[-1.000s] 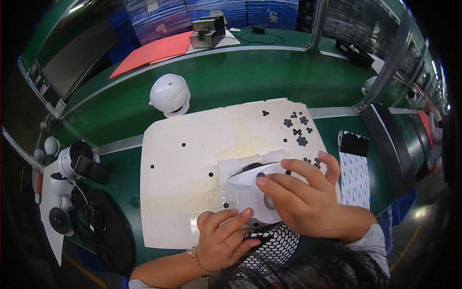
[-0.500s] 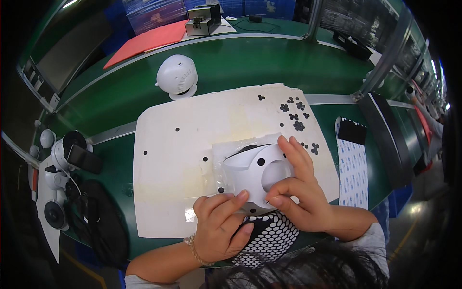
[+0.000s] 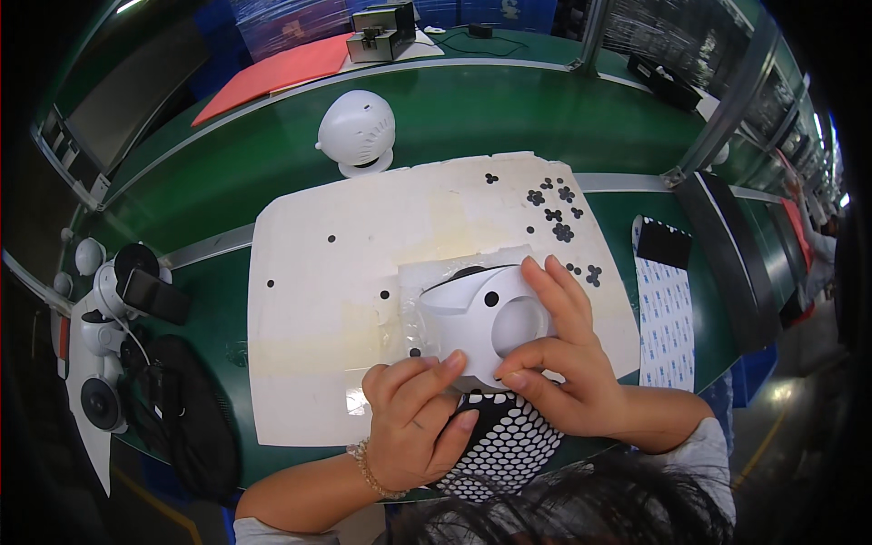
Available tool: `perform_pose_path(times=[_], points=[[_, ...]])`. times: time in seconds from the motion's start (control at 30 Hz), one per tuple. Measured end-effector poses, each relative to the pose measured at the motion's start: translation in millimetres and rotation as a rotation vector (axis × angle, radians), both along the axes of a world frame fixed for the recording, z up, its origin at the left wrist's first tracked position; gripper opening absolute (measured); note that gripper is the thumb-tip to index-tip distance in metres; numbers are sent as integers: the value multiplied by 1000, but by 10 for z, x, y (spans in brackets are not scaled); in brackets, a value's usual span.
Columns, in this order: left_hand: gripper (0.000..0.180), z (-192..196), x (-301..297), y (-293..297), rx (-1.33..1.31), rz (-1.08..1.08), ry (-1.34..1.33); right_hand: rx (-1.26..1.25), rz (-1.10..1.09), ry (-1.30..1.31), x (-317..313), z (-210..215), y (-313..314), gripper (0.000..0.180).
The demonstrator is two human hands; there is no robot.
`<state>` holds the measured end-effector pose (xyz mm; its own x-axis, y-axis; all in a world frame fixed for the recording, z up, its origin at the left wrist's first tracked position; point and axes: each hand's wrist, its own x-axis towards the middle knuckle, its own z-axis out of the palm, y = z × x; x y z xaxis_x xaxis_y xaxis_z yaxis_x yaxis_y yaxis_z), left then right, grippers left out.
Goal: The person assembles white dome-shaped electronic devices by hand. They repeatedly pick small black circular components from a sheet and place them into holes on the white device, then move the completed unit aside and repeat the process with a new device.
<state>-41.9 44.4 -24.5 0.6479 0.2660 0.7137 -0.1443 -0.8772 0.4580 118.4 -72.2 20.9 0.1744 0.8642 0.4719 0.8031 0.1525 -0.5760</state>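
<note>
Head view: the white casing point(image 3: 459, 327), round-hollowed and black-dotted, lies on a foam sheet point(image 3: 413, 282), tapered tip leftward, long axis roughly left-right. Left hand point(image 3: 413, 427), loosely open, touches it; right hand point(image 3: 568, 368) nearly pinches, hold unclear.

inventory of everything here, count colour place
bench: 1, green, across view
board: 1, cream, on bench
padding: 1, translucent, on board
shell: 1, white, on padding
dots: many, black, on board, shell
patterned sheet: 1, black and white, lower centre
strip: 1, mostly white, right of board
domed device: 1, white, beyond board
devices: several, white and black, far left
pouch: 1, black, left
long block: 1, black, right
flat sheet: 1, red, back
metal box: 1, grey, back
left hand: 1, bare, at shell's lower left
right hand: 1, bare, at shell's right
</note>
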Motion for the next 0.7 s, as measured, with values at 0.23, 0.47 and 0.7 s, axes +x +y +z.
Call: perform_pose_path(times=[0.23,0.47,0.7], points=[[14,-15,14,-5,15,17,-16,144,-88,-246,14,-139,-47,16],[14,-11,21,4,25,11,-22,65,-140,-508,-14,-108,-204,36],[14,-30,17,8,27,13,-21,-79,28,-303,25,-49,-193,42]])
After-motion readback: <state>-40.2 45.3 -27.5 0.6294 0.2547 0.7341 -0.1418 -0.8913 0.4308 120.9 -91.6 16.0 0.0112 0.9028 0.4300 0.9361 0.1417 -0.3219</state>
